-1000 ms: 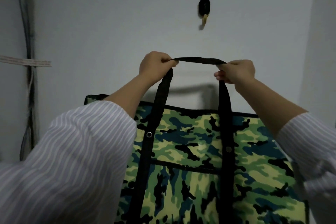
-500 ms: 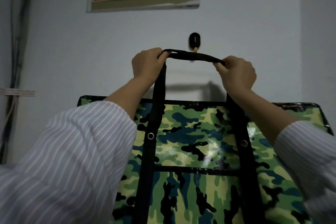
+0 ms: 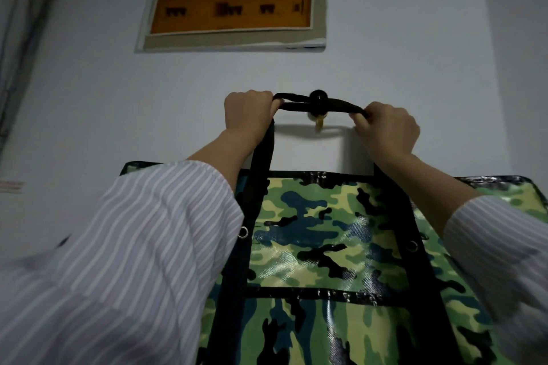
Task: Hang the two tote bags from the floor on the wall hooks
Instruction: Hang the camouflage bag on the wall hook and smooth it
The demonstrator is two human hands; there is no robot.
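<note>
Straps of camo tote level with wall hook; left hand and right hand fisted on them. Keep taut, lower behind prong before releasing.

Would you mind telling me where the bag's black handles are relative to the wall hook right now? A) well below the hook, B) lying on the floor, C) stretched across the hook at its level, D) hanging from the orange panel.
C: the black handles, pulled taut between the left hand and right hand, cross right at the wall hook.
</note>
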